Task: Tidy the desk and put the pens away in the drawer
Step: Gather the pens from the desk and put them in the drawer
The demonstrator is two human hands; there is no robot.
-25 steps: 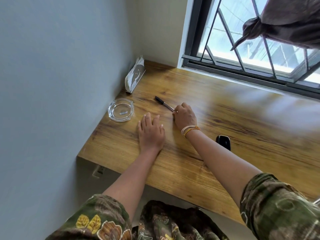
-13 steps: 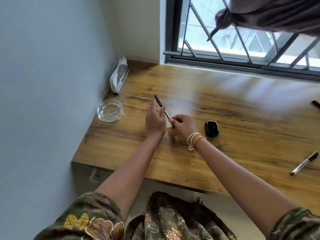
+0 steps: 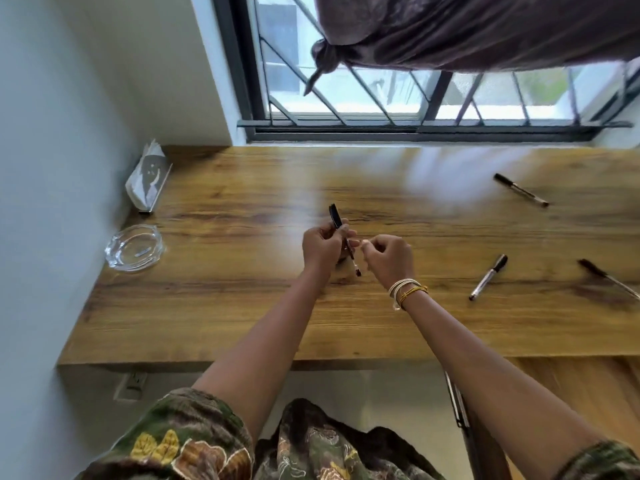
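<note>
The left hand (image 3: 320, 245) is closed around a black pen (image 3: 344, 242), fingers wrapped about the middle of the barrel so that the capped end sticks up and away above the knuckles while the lower tip points down toward the desk (image 3: 242, 306). The pen is lifted off the wood and held tilted, just above the middle of the desktop. The right hand (image 3: 389, 259) sits just beside it, fingers curled in loosely, the thumb and forefinger pinched near the pen's shaft; it seems to be touching or just leaving the barrel, though the blur there makes this hard to confirm, so whether it holds anything cannot be told. A bundle of pale and yellow bracelets (image 3: 405, 292) circles the right wrist. Farther out on the desk, to the right, three more pens lie loose and well apart from each other: a clear-barrelled pen with a black cap (image 3: 488, 277) nearest the hands, a dark pen (image 3: 521, 190) toward the window, and a blurred pen (image 3: 607, 278) by the right edge of the view. On the left side a glass ashtray (image 3: 135, 247) rests near the wall, and behind it a napkin holder (image 3: 149, 181) stands against the wall. A barred window (image 3: 381, 98) runs along the back of the desk, with a knotted dark curtain (image 3: 450, 29) hanging over it. Patterned sleeves (image 3: 180, 441) frame the bottom.
</note>
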